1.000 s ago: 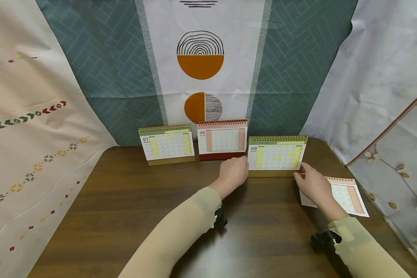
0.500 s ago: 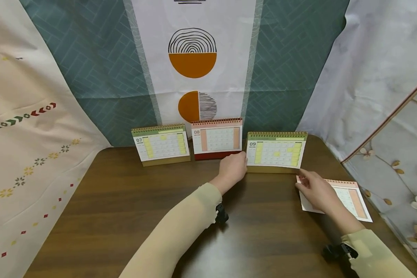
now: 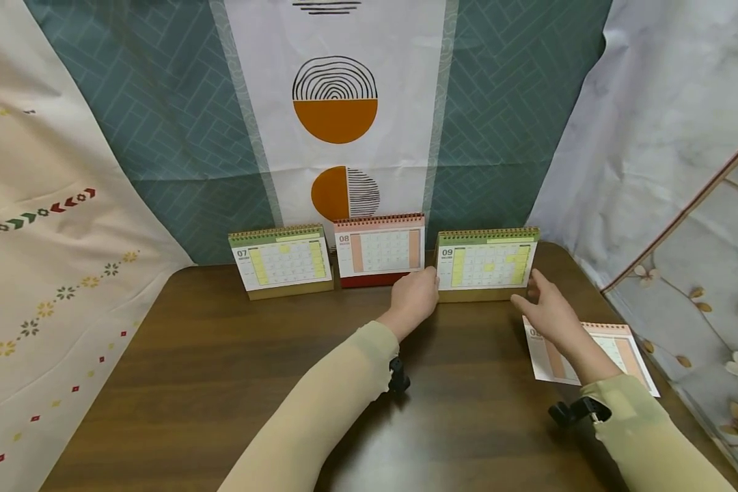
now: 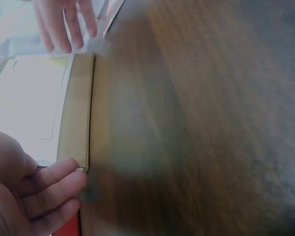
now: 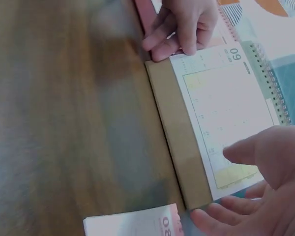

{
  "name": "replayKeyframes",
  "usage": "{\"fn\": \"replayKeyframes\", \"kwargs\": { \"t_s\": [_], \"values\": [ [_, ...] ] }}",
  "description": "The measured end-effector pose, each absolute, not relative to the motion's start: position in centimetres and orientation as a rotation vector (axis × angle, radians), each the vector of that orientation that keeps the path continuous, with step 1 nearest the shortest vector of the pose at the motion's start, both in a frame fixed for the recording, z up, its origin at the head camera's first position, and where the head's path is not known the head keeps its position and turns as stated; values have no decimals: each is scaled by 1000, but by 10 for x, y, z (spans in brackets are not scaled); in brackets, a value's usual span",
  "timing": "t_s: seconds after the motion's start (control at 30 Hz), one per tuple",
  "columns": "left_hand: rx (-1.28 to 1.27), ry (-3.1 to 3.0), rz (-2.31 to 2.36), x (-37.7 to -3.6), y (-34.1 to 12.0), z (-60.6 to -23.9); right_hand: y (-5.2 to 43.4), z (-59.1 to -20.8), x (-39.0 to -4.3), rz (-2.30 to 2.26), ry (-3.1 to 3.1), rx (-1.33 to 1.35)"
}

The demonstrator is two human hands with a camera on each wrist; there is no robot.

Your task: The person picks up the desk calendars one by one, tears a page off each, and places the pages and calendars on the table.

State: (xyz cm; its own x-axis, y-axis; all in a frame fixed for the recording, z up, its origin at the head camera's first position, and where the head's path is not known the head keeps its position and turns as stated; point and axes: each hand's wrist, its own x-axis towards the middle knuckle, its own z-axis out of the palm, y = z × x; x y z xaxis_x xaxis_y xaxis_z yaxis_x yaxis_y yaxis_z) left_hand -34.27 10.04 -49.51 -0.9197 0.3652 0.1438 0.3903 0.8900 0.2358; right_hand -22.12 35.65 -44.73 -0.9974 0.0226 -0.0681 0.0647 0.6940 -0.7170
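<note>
A: Where is the 09 desk calendar [image 3: 487, 265]?

B: Standing rightmost in the row on the table [image 3: 234, 383]. Left hand [image 3: 415, 296], fingers curled, pinches its left corner; right hand [image 3: 544, 311], fingers spread, nears the other end.

A: Advice?

B: I'd press both ends evenly, keeping it level with the 08 calendar [image 3: 379, 249].

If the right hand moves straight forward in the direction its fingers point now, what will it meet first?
Most likely the right edge of the green-topped 09 desk calendar. The right hand has its fingers spread just beside that edge. Whether they touch it already is unclear; past it hangs the pale marbled cloth.
</note>
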Motion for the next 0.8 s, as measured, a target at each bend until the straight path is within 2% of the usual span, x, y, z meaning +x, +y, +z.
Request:
{"fn": "replayKeyframes", "kwargs": {
  "t_s": [0.17, 0.23, 0.37, 0.6, 0.8],
  "values": [
    [-543, -2948, -458, -339, 104, -487, 358, -450, -236, -1396, 2748, 68],
    [-525, -2897, -507, -343, 104, -497, 358, -450, -240, -1419, 2734, 61],
    [-482, -2951, -637, -339, 108, -491, 357, -449, -247, -1416, 2753, 68],
    [-482, -3008, -1009, -364, 117, -517, 359, -448, -260, -1395, 2764, 101],
    [-470, -2977, -1097, -369, 121, -528, 362, -449, -273, -1363, 2802, 85]
  ]
}}
